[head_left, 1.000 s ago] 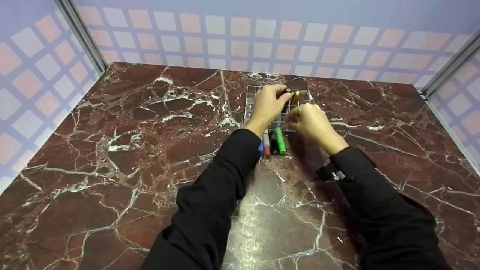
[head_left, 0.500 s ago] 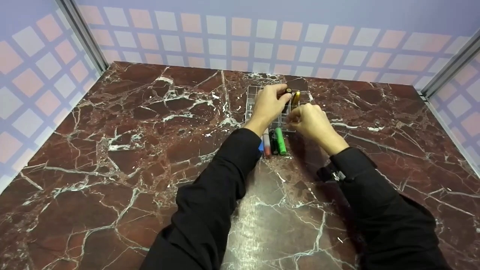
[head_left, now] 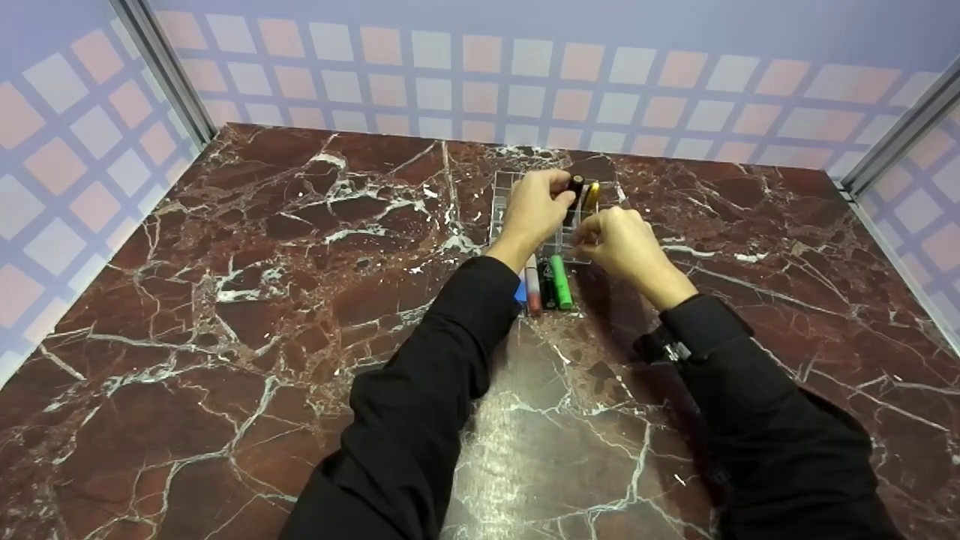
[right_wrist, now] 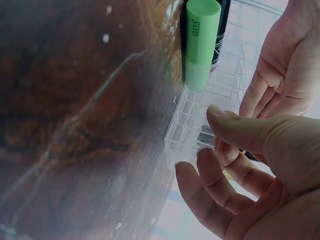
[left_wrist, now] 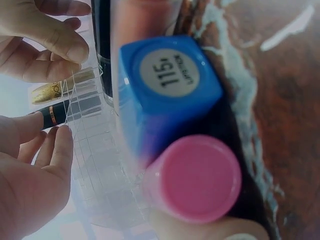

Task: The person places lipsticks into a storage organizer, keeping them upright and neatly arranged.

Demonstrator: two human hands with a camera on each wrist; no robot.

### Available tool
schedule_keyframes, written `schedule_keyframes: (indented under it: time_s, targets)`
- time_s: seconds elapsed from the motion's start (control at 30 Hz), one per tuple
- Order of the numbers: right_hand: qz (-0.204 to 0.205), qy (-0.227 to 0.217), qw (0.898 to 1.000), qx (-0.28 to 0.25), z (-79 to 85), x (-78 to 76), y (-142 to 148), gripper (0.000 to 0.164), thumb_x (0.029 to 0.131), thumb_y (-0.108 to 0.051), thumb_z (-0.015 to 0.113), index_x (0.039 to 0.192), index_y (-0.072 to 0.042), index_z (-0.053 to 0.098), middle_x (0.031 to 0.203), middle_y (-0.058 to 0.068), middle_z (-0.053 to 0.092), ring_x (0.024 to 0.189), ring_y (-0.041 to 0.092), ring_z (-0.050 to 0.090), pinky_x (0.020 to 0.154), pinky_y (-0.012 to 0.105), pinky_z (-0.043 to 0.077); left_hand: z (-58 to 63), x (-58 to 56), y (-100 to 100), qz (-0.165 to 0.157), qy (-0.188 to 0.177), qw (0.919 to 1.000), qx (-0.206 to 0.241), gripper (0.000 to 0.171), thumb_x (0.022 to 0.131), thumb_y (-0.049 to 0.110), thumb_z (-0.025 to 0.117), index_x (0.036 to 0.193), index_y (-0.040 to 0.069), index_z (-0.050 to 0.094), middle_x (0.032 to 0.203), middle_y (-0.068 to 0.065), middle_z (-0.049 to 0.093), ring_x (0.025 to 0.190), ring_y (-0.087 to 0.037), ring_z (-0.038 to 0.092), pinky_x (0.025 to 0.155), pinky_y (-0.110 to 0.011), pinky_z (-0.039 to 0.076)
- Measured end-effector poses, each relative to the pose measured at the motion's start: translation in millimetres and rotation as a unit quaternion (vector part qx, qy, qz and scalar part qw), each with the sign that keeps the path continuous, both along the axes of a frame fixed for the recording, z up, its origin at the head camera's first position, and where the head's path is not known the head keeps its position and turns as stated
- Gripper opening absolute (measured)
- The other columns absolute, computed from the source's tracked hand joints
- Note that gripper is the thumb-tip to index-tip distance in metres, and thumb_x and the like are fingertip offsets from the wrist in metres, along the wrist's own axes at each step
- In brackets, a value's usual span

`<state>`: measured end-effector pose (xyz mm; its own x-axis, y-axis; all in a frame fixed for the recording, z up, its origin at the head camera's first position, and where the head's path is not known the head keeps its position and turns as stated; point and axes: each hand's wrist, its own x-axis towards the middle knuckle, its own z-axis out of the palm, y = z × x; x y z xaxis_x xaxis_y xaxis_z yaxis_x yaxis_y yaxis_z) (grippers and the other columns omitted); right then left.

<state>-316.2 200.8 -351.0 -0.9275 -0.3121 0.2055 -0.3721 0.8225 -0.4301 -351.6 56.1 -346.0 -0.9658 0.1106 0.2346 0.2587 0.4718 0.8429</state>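
A clear compartmented organizer (head_left: 501,196) stands toward the back of the table. My left hand (head_left: 531,208) reaches over it, thumb and fingertips beside a black lipstick tube (head_left: 576,185) standing tilted in it. The left wrist view shows the gold band on this black tube (left_wrist: 53,115), with the thumb close to its end. Beside it a gold tube (head_left: 592,195) also stands in the organizer. My right hand (head_left: 622,236) is at the near right side, its fingers loosely bent and apart; in the right wrist view its fingertips are right at the organizer (right_wrist: 175,132).
In front of the organizer are a green tube (head_left: 561,283), a black tube (head_left: 548,286), a clear red-bottomed tube (head_left: 533,289) and a blue lipstick (left_wrist: 170,75), partly hidden by the left sleeve in the head view. A pink-ended tube (left_wrist: 200,180) is beside the blue one.
My left thumb and fingers have drawn back slightly to the left from the black lipstick tube, so more of it shows. The right hand has stayed in place.
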Motion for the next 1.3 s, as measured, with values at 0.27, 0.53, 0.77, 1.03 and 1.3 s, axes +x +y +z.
schedule_keyframes:
  time_s: [0.27, 0.53, 0.77, 1.03, 1.3]
  targets:
    - [0.003, 0.008, 1.000, 0.003, -1.9, 0.7, 1, 0.009, 0.074, -0.010, 0.077, 0.083, -0.009, 0.073, 0.073, 0.005, 0.067, 0.066, 0.025, 0.058, 0.061, 0.041, 0.047, 0.2, -0.7, -1, -0.003, 0.006, 0.9999, -0.015, 0.026, 0.088, 0.003, 0.061, 0.113, 0.008, 0.065, 0.105, -0.001, 0.068, 0.094, -0.008, 0.061, 0.084, -0.015, 0.045]
    - [0.001, 0.008, 1.000, -0.004, -2.6, 1.1, 1, 0.009, 0.074, -0.007, 0.076, 0.082, -0.007, 0.073, 0.072, 0.006, 0.066, 0.066, 0.025, 0.059, 0.062, 0.043, 0.047, -0.4, -1.1, -2, -0.014, 0.013, 0.9998, -0.004, 0.032, 0.085, -0.007, 0.055, 0.112, 0.005, 0.065, 0.104, -0.004, 0.068, 0.094, -0.010, 0.061, 0.086, -0.016, 0.044]
    - [0.012, 0.013, 1.000, 0.003, -1.9, 1.9, 2, 0.008, 0.076, -0.006, 0.074, 0.084, -0.006, 0.073, 0.073, 0.007, 0.066, 0.067, 0.026, 0.059, 0.062, 0.043, 0.048, 0.5, -0.5, -3, -0.014, 0.013, 0.9998, 0.007, 0.033, 0.083, -0.009, 0.055, 0.112, 0.003, 0.066, 0.103, -0.005, 0.068, 0.094, -0.011, 0.062, 0.084, -0.014, 0.045]
    - [0.002, 0.006, 1.000, -0.006, -1.0, 8.4, 2, 0.018, 0.082, -0.023, 0.072, 0.092, -0.008, 0.070, 0.086, 0.007, 0.067, 0.077, 0.027, 0.060, 0.070, 0.043, 0.048, 4.4, 0.8, -9, -0.007, -0.031, 0.9971, 0.069, 0.036, 0.081, -0.005, 0.061, 0.114, 0.008, 0.064, 0.105, -0.003, 0.068, 0.094, -0.009, 0.062, 0.082, -0.011, 0.045]
    - [0.026, -0.003, 0.999, -0.018, 2.1, 24.1, 2, 0.030, 0.089, -0.039, 0.061, 0.091, -0.010, 0.068, 0.083, 0.004, 0.067, 0.068, 0.019, 0.060, 0.064, 0.037, 0.051, 3.8, 9.7, -19, -0.058, -0.097, 0.9670, 0.228, 0.037, 0.083, -0.006, 0.063, 0.119, 0.000, 0.059, 0.110, -0.012, 0.063, 0.095, -0.016, 0.061, 0.079, -0.018, 0.051]
